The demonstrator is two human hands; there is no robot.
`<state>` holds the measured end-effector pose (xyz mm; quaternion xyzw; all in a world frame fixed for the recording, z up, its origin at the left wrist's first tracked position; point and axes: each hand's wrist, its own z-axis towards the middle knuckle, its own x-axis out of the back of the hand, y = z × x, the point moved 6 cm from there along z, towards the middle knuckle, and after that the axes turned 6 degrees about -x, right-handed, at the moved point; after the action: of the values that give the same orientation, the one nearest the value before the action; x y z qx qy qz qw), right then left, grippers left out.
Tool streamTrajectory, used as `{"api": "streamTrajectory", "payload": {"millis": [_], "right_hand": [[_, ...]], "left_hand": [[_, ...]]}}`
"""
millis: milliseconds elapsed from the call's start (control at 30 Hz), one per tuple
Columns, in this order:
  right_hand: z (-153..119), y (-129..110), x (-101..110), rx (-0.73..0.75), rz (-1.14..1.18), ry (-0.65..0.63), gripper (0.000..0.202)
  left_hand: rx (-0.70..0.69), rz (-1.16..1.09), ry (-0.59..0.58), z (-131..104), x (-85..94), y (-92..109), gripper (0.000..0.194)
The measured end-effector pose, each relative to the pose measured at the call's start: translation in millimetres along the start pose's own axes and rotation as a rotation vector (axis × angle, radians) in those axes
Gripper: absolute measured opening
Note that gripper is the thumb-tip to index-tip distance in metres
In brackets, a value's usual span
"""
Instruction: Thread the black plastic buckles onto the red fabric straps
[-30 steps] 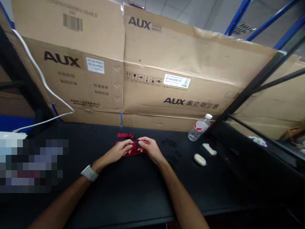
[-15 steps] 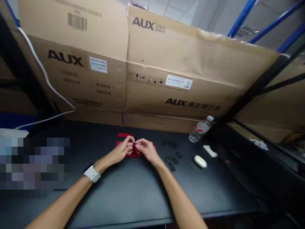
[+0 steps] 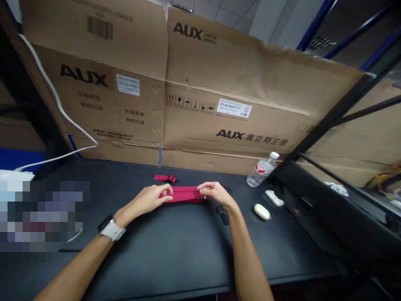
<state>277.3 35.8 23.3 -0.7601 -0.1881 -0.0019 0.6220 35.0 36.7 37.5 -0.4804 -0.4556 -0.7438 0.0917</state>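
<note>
Strap (image 3: 183, 194) is pinched by left grip (image 3: 153, 197), buckle (image 3: 196, 194) by right grip (image 3: 217, 193); adjusting seems in hand, with even tension called for next.

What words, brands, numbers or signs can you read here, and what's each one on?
"AUX": left cardboard
"快递面单 粘贴区域": left cardboard, lower down
"AUX": right cardboard, top
"AUX 奥克斯空调": right cardboard, lower down
Arrow, glass, umbrella signs: right cardboard
Too small or blurred: left sticker, most of right sticker, bottle label, remaining cardboard print.
</note>
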Motion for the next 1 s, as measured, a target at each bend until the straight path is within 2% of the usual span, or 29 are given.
{"api": "streamTrajectory", "payload": {"millis": [133,200,267,333,433,500,667,767,867,933,1000], "right_hand": [[-8.7,23.2,10.4,-0.157,-0.161,-0.156,0.020],[-11.5,30.0,14.2,-0.194,-0.235,-0.179,0.019],[-10.9,33.0,20.4,-0.189,-0.294,-0.148,0.022],[-7.1,31.6,32.3,-0.121,-0.377,-0.015,0.026],[-4.5,27.4,56.4,0.009,-0.580,0.339,0.030],[-5.3,29.0,65.5,0.034,-0.717,0.496,0.031],[-4.8,37.1,67.8,0.022,-0.844,0.547,0.023],[-3.7,30.6,67.0,0.080,-0.792,0.571,0.021],[-0.8,17.7,60.2,0.177,-0.561,0.548,0.012],[2.3,8.4,46.2,0.227,-0.327,0.463,0.011],[6.6,0.3,18.3,0.240,-0.113,0.270,0.019]], "left_hand": [[-0.022,0.067,-0.151,-3.9,-11.1,0.7,0.025],[-0.049,0.065,-0.183,-4.7,-16.0,2.7,0.025],[-0.063,0.051,-0.194,-4.8,-19.2,4.2,0.026],[-0.065,0.032,-0.196,-4.8,-20.9,5.1,0.027],[-0.069,-0.028,-0.189,-4.8,-22.2,6.4,0.027],[-0.072,-0.088,-0.179,-4.8,-23.2,6.1,0.029],[-0.088,-0.228,-0.202,-4.1,-29.1,-0.7,0.037],[-0.093,-0.281,-0.193,-2.4,-29.4,-4.9,0.040],[-0.063,-0.310,-0.185,-1.0,-27.8,-6.8,0.040],[-0.033,-0.321,-0.180,-0.7,-26.3,-7.2,0.040],[-0.011,-0.347,-0.213,-1.3,-26.7,-7.2,0.042]]}}
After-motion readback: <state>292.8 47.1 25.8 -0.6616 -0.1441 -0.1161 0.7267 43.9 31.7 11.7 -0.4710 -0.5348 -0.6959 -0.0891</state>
